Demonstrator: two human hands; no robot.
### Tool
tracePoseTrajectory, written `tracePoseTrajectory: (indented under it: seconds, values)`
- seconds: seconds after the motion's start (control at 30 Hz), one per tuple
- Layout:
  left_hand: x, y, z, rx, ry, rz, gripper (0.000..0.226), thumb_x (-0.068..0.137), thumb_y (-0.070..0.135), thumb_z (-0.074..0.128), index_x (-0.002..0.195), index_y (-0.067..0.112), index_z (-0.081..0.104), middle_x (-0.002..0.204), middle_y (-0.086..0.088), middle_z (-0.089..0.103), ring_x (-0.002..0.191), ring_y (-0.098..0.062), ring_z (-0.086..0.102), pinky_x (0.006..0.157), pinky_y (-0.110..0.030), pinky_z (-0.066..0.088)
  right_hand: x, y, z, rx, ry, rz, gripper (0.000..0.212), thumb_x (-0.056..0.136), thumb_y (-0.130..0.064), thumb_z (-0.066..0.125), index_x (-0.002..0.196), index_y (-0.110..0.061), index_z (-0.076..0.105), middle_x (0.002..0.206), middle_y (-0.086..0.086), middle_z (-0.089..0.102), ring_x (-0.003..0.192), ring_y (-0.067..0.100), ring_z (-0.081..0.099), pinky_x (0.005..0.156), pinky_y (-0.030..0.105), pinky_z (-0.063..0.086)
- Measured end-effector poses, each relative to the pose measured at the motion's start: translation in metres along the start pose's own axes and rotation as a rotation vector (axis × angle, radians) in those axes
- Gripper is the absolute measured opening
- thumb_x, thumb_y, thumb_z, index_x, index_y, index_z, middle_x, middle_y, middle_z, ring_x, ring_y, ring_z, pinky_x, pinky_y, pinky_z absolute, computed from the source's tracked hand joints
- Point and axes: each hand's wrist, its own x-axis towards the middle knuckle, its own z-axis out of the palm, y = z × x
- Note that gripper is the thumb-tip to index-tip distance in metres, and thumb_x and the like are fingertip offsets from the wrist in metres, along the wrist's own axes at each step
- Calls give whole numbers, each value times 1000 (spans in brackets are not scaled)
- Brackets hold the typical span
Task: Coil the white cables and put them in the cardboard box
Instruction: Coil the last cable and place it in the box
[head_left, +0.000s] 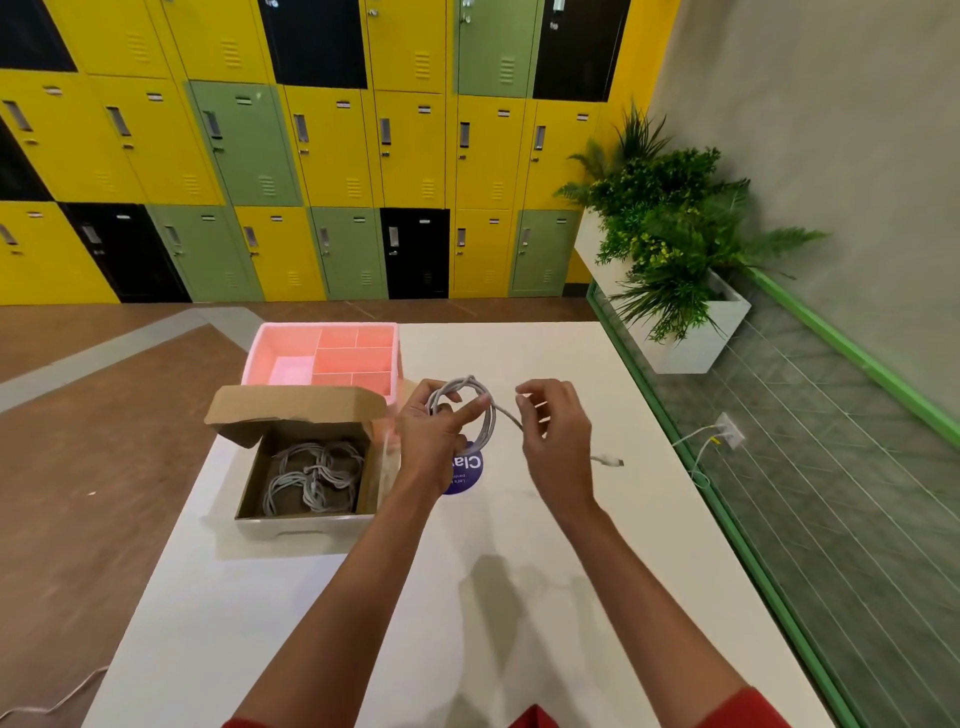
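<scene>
Above the white table (467, 571), my left hand (434, 441) grips a white cable (480, 410) wound into a loop of several turns. The loose tail of that cable runs right through the fingers of my right hand (556, 436), and its connector end (608, 460) hangs past that hand. An open cardboard box (306, 467) stands on the table to the left of my hands, lid flap tipped back. Several coiled white cables (314, 475) lie inside it.
A pink tray (327, 358) with dividers sits behind the box at the table's far edge. A round purple sticker (462, 475) lies on the table under my left hand. Lockers line the far wall. A planter (670, 249) and a green-framed glass rail stand to the right.
</scene>
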Motion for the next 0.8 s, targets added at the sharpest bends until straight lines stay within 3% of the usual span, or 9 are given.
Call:
tracePoseTrajectory:
  seconds: [0.1, 0.17, 0.37, 0.53, 0.67, 0.73, 0.8]
  values:
    - [-1, 0, 1, 18, 35, 26, 29, 68, 10, 83, 75, 18, 56, 60, -3, 44, 57, -26, 41, 54, -33, 41, -5, -3, 8, 61, 7, 59, 9, 94, -14, 60, 100, -8, 63, 94, 1, 60, 74, 8, 59, 64, 14, 49]
    - [-1, 2, -1, 22, 36, 38, 29, 69, 9, 82, 76, 17, 55, 58, -1, 42, 58, -25, 38, 54, -33, 40, -6, 1, 10, 64, -33, 106, 7, 91, -14, 64, 93, -8, 66, 90, 1, 62, 73, 6, 59, 64, 12, 48]
    - [-4, 5, 1, 26, 7, 61, 27, 70, 13, 83, 73, 21, 57, 62, -4, 44, 67, -30, 38, 58, -39, 41, -4, -3, 12, 129, -91, 252, 10, 92, -8, 60, 87, -8, 68, 79, 4, 67, 62, 11, 65, 59, 22, 53]
    - [-5, 12, 6, 103, 48, 112, 26, 73, 12, 81, 75, 19, 56, 67, -4, 50, 66, -26, 42, 54, -32, 42, -12, -10, 14, 195, -68, 317, 16, 94, -21, 59, 92, -8, 68, 84, 4, 70, 72, 10, 70, 64, 16, 55]
    - [-7, 12, 7, 57, -3, 79, 19, 83, 25, 72, 76, 16, 56, 60, 2, 48, 46, -9, 39, 41, -20, 34, -10, -8, 14, 209, -80, 381, 12, 90, -20, 66, 89, -9, 71, 84, 2, 73, 77, 13, 70, 74, 25, 58]
    - [-6, 12, 8, 6, -42, 52, 21, 89, 31, 63, 77, 16, 54, 53, 7, 39, 40, -6, 28, 37, -17, 26, -10, -11, 14, 209, -87, 398, 13, 90, -19, 66, 93, -8, 73, 85, 2, 74, 78, 11, 70, 74, 18, 56]
    - [-6, 11, 9, 2, -82, 49, 21, 94, 32, 55, 82, 15, 54, 53, 12, 45, 39, -5, 24, 36, -17, 24, -10, -15, 15, 223, -94, 411, 13, 88, -19, 69, 94, -8, 73, 84, 1, 74, 75, 8, 69, 67, 9, 50]
